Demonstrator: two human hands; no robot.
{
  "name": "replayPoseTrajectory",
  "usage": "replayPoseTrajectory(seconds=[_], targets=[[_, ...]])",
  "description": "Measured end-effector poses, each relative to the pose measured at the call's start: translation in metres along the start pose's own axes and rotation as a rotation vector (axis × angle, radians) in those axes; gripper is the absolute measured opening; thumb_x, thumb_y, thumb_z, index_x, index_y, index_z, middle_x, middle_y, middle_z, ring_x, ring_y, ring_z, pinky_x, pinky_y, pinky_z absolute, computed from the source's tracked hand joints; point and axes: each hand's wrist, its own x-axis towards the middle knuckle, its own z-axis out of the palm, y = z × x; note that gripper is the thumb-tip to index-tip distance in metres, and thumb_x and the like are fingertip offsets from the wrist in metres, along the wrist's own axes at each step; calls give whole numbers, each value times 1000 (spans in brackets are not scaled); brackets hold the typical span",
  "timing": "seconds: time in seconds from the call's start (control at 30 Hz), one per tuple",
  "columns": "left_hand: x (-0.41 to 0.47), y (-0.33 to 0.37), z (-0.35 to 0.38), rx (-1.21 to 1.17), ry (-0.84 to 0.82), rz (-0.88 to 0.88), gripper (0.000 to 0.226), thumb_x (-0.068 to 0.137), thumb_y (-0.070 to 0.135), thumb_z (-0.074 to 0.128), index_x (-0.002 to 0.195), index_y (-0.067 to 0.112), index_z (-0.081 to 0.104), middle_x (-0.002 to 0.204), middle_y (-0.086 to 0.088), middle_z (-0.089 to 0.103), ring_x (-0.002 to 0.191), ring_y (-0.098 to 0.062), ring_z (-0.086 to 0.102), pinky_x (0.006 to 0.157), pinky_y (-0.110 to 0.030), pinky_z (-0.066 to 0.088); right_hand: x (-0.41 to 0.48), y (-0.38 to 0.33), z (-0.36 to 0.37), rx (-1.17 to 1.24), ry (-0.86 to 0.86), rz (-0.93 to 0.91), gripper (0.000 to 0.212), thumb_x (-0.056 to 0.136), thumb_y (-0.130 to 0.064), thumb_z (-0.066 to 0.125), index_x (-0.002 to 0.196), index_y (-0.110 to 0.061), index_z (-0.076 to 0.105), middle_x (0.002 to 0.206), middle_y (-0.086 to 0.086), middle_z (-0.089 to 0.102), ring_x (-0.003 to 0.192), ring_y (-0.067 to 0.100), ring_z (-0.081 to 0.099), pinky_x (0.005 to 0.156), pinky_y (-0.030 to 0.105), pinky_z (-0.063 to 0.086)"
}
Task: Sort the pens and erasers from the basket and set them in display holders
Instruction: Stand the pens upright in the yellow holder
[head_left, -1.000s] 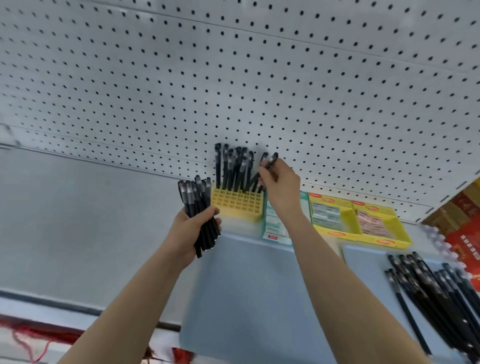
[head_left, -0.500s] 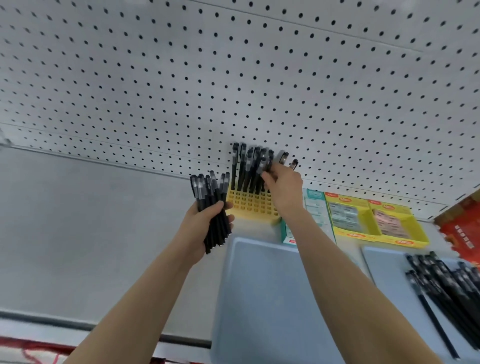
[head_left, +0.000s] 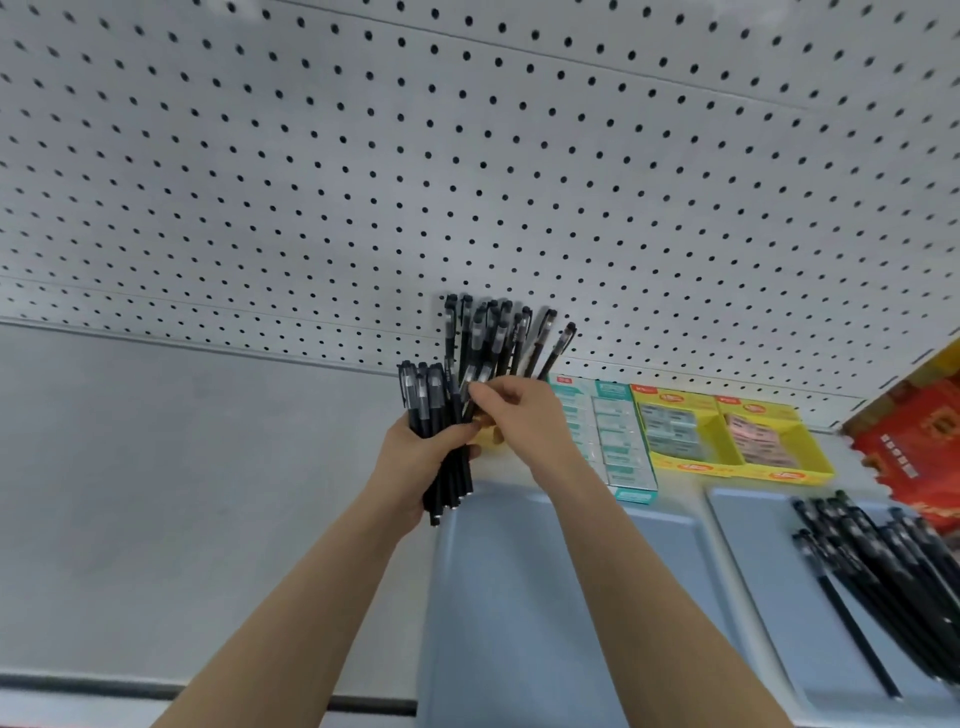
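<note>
My left hand (head_left: 415, 457) grips a bundle of black pens (head_left: 434, 415), held upright in front of the shelf. My right hand (head_left: 519, 415) has come over to the bundle and pinches the top of one pen in it. Behind both hands stands the yellow pen holder (head_left: 488, 435), mostly hidden, with several black pens (head_left: 498, 332) standing in it. To its right sit a teal box of erasers (head_left: 608, 436) and two yellow display boxes of erasers (head_left: 727, 436).
A white pegboard (head_left: 467, 156) forms the back wall. Two grey-blue trays lie on the shelf: one (head_left: 519, 597) under my arms, another (head_left: 753, 571) at the right with several loose black pens (head_left: 883, 561). A red package (head_left: 914, 431) stands at far right.
My right hand has let go of the pen it set in the holder and moved left and down to the bundle in my left hand. The camera has shifted left.
</note>
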Motion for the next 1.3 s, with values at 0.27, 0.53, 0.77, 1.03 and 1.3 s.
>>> replayPoseTrajectory(seconds=[0.27, 0.53, 0.77, 1.03, 1.3], targets=[[7, -2, -5, -27, 79, -55, 26, 85, 2, 71, 106, -9, 61, 91, -18, 72, 76, -27, 73, 67, -34, 60, 15, -9, -48, -77, 376, -136, 18, 100, -28, 51, 94, -14, 62, 74, 4, 71, 61, 16, 69, 67, 37, 59], [6, -1, -10, -39, 54, -88, 29, 89, 6, 66, 114, -9, 60, 86, -15, 68, 66, -20, 66, 58, -25, 56, 29, 18, -40, -220, 459, -308, 17, 99, -25, 53, 95, -9, 57, 74, 9, 68, 69, 30, 67, 70, 45, 54], [5, -4, -13, -70, 55, -68, 27, 87, -4, 65, 113, -7, 61, 96, -16, 71, 77, -20, 71, 74, -32, 61, 45, 21, -30, -382, 331, -305, 18, 100, -23, 52, 98, -7, 60, 74, 11, 68, 70, 30, 65, 71, 42, 54], [5, -3, -9, -96, 43, -53, 24, 85, -2, 68, 109, -7, 63, 85, -16, 70, 80, -24, 71, 79, -35, 60, 37, 17, -26, -412, 409, -182, 27, 98, -37, 54, 96, -12, 64, 75, -1, 66, 67, 20, 60, 68, 31, 45], [6, -8, 3, -63, 29, 0, 22, 84, -10, 66, 105, -6, 63, 83, -18, 69, 70, -23, 70, 70, -31, 60, -8, 12, -2, 7, 15, -92, 23, 88, -42, 67, 88, -19, 68, 77, -2, 71, 74, 16, 69, 69, 35, 59]])
